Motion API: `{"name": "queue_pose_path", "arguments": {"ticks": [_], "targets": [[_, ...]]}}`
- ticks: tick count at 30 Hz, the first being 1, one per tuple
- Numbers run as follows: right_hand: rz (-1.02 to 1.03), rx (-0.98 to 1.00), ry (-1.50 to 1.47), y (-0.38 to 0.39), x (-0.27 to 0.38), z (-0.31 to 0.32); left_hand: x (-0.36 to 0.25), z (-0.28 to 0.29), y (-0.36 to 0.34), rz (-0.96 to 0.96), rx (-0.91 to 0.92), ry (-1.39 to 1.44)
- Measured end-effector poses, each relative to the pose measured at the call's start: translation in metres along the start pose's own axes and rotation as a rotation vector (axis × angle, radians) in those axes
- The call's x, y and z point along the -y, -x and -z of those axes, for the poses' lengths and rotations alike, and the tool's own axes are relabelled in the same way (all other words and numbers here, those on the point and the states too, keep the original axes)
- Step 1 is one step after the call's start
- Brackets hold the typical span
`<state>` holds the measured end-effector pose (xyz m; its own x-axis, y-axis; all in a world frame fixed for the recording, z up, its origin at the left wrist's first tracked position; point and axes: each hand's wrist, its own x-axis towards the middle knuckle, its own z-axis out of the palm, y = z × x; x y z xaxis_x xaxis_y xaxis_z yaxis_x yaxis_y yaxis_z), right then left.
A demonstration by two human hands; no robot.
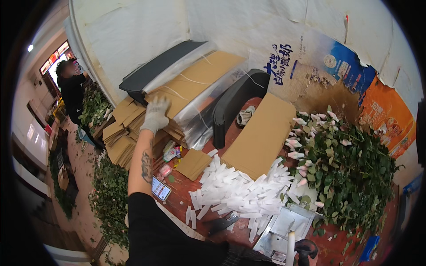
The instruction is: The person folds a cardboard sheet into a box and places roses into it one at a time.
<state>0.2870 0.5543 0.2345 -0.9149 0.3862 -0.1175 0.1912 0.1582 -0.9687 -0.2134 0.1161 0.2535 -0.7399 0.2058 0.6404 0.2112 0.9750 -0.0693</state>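
Note:
My left hand, in a pale work glove, reaches to the near-left end of a strapped stack of brown cardboard sheets. Its fingers look stretched out against the stack's edge, with nothing visibly held. Just left of and below it lie piles of folded brown cardboard. Clear plastic film hangs along the stack's right side. My right hand does not show. On the red tabletop, near my forearm, are a lit phone and a small cardboard piece.
White paper strips are heaped mid-table below a large cardboard sheet. Pale pink roses with leafy stems pile up on the right. A metal device stands at the front. Another person is at far left, beyond greenery.

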Motion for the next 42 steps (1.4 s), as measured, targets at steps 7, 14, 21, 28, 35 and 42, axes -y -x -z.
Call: {"name": "queue_pose_path", "arguments": {"ticks": [7, 14, 21, 28, 35, 42], "targets": [[0.027, 0.184, -0.222, -0.030, 0.009, -0.025, 0.003, 0.025, -0.004, -0.382, 0.404, 0.014], [-0.045, 0.164, -0.196, -0.028, -0.002, -0.032, -0.020, 0.051, 0.063, 0.184, -0.390, 0.653], [-0.145, 0.268, -0.265, -0.025, -0.014, -0.034, -0.011, -0.009, 0.053, 1.008, 0.269, 2.051], [0.166, 0.275, -0.411, 0.003, -0.032, -0.009, -0.045, 0.108, 0.097, 0.481, -0.053, 0.752], [0.130, 0.165, -0.451, 0.067, -0.073, 0.050, -0.078, 0.337, 0.168, -0.183, -0.262, 0.368], [0.651, -0.231, 0.136, 0.075, -0.041, 0.197, -0.160, 0.424, 0.225, -0.418, -0.190, 0.698]]}}
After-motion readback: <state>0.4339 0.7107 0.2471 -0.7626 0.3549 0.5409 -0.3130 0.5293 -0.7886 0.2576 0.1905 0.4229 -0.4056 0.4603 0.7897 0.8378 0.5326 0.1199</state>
